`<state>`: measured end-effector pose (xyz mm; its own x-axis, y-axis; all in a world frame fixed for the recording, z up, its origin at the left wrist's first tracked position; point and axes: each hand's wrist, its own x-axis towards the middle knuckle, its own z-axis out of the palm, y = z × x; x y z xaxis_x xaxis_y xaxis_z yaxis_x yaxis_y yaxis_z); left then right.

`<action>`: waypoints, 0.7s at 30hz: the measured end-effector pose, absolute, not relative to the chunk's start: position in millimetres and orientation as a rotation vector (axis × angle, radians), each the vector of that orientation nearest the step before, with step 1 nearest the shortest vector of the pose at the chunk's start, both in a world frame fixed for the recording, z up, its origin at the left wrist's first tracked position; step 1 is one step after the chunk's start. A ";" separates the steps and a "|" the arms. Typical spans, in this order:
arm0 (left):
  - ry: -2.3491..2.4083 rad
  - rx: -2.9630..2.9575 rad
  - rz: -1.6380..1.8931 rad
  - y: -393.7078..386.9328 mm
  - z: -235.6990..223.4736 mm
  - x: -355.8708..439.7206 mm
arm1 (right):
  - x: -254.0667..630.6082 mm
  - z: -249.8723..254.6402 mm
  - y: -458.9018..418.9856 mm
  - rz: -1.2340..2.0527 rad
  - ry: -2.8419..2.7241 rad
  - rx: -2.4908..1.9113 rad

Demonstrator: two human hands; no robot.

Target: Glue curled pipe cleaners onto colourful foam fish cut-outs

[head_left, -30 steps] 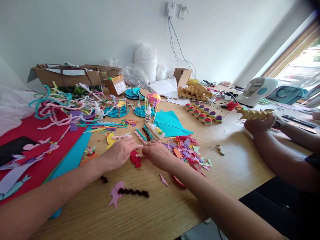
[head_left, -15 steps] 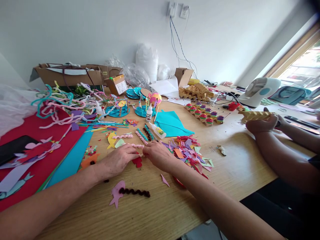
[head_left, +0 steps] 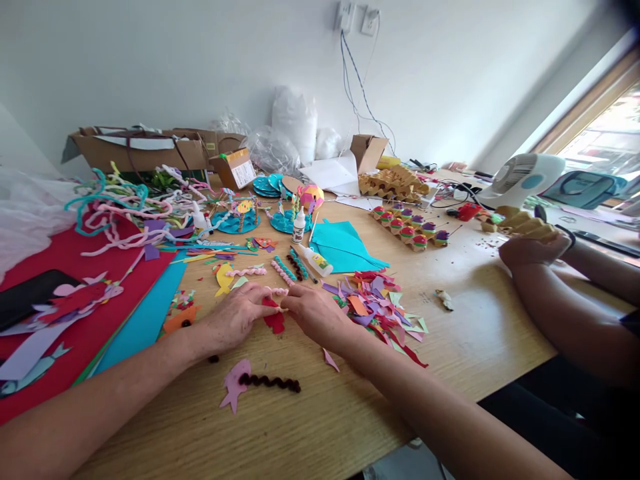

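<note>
Where the red paper cutout (head_left: 275, 324) lies on the table (head_left: 325, 417), your left hand (head_left: 241, 316) and right hand (head_left: 311, 313) bend their fingers around its upper end; whether either grips it cannot be told. Nearer you lies a pink fish cutout (head_left: 235, 385); to the right, paper scraps (head_left: 373, 300); farther off, a glue bottle (head_left: 319, 263).

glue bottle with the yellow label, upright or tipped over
Tipped over: the glue bottle lies on its side by the turquoise paper.

Between the left hand (head_left: 245, 317) and the right hand (head_left: 313, 312) is one cutout (head_left: 274, 322). On the surface (head_left: 200, 427), paper scraps (head_left: 370, 303) lie at the right of them, and one bottle (head_left: 299, 228) stands upright behind.
</note>
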<state>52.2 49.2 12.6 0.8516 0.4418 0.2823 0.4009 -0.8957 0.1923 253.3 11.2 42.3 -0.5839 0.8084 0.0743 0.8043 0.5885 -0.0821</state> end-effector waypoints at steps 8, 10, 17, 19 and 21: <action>0.657 2.983 0.554 49.2 9.3 46.5 | 253.7 28.9 21.6 0.088 -2.766 -1.314; 0.640 3.006 0.574 48.4 10.4 45.2 | 253.9 28.2 21.7 0.076 -2.759 -1.313; 0.604 2.971 0.588 47.5 17.2 40.7 | 252.3 31.1 19.3 0.086 -2.753 -1.339; 0.613 2.958 0.592 47.7 16.6 41.2 | 251.7 32.2 18.9 0.092 -2.754 -1.356; 0.625 2.951 0.587 48.0 15.1 43.1 | 251.3 33.0 18.6 0.101 -2.755 -1.365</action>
